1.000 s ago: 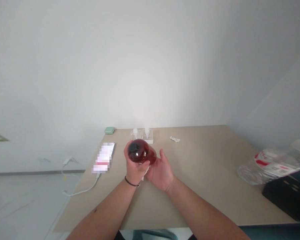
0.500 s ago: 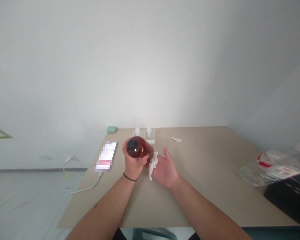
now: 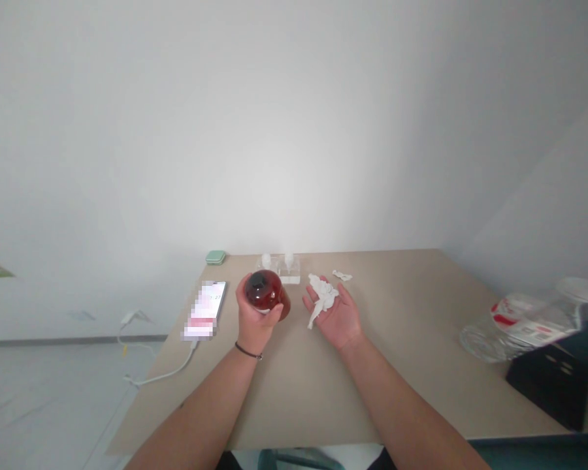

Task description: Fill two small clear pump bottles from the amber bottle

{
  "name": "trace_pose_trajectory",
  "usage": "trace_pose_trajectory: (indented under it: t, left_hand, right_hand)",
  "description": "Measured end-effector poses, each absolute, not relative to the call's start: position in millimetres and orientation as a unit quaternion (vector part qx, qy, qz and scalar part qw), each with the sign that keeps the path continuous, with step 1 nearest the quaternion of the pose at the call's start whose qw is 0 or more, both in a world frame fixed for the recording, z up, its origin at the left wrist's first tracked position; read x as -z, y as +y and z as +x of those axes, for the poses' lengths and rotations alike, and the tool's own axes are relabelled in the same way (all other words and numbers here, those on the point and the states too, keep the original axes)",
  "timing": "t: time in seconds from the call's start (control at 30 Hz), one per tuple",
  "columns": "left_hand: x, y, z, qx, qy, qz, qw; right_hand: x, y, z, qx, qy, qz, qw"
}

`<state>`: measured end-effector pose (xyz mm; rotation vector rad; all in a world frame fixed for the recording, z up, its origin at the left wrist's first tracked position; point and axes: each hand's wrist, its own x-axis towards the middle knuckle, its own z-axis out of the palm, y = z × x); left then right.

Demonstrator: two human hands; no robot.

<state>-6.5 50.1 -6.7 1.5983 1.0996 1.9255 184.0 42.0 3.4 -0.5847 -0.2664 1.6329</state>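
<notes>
A dark red, see-through bottle (image 3: 274,295) with a black cap is in my left hand (image 3: 255,326), fingers wrapped round its side. The cap end tilts toward me. My right hand (image 3: 342,321) is palm up to the right of the bottle and apart from it. A crumpled white tissue (image 3: 325,294) rests on its palm and fingers, which are loosely spread. Behind the hands, a smaller tissue scrap (image 3: 342,275) lies on the table (image 3: 402,365).
Clear containers with white tops (image 3: 289,269) stand at the back. To the left are a green case (image 3: 216,257), a phone (image 3: 204,310) and its white cable (image 3: 169,374). A big clear plastic bottle (image 3: 529,320) and a black box (image 3: 551,384) are at right.
My right hand has moved right, away from the bottle, and turned further palm up with the tissue on it. My left hand still holds the bottle. The view has shifted slightly.
</notes>
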Motion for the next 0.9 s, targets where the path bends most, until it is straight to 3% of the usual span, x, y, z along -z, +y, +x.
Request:
trace_pose_trajectory:
  t: [0.2,0.33,0.43,0.6,0.8,0.9]
  left_hand:
    - [4,47,-6,-0.687,0.386,0.572,0.227]
    - [6,46,-7,-0.678,0.388,0.577,0.240]
    - [8,46,-8,-0.670,0.390,0.582,0.247]
    - [10,45,-9,-0.656,0.381,0.592,0.272]
    - [9,43,-7,-0.624,0.366,0.616,0.312]
    - [8,42,-5,-0.605,0.357,0.627,0.337]
  right_hand:
    - [2,50,201,-0.624,-0.260,-0.342,0.653]
    - [9,53,207,-0.427,-0.425,-0.499,0.623]
    - [13,52,213,-0.309,-0.509,-0.580,0.557]
    - [13,44,216,-0.260,-0.616,-0.575,0.471]
    - [6,38,206,-0.052,-0.792,-0.580,0.180]
    - [1,33,203,-0.007,-0.800,-0.585,0.134]
